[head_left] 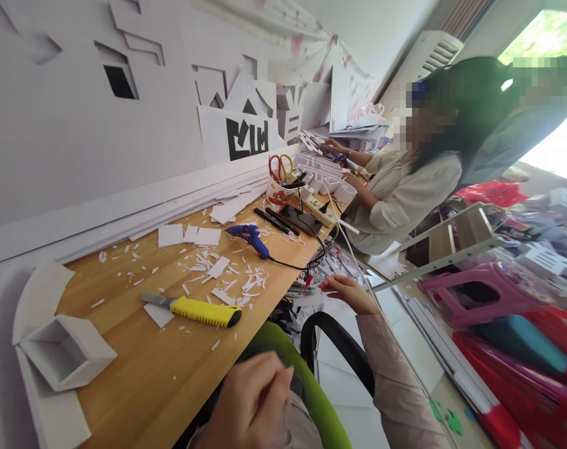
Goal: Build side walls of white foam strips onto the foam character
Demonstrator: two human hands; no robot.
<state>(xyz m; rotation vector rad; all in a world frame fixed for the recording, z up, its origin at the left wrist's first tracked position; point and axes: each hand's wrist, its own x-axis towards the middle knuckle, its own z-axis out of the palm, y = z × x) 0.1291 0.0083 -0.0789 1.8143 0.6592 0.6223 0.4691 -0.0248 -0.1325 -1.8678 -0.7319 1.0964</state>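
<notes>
My left hand (255, 399) is at the bottom centre, in front of the table edge, its fingers curled together and slightly blurred; whatever it may hold is hidden. Right of the table edge, my right hand (349, 293) hovers with loosely bent fingers and nothing visible between them. A yellow utility knife (204, 310) with its blade out lies on the wooden table (138, 349). Beyond it rests a blue glue gun (248, 237) with a black cord. White paper scraps (218, 267) surround both tools. At the left stands a white folded box shape (73, 352).
A cup (278, 192) holds scissors and pens, beside black markers (276, 221) and a phone (301, 219). A person (400, 181) works farther along the table. A green chair (311, 386) with a black armrest is below me; a pink stool (480, 290) stands right.
</notes>
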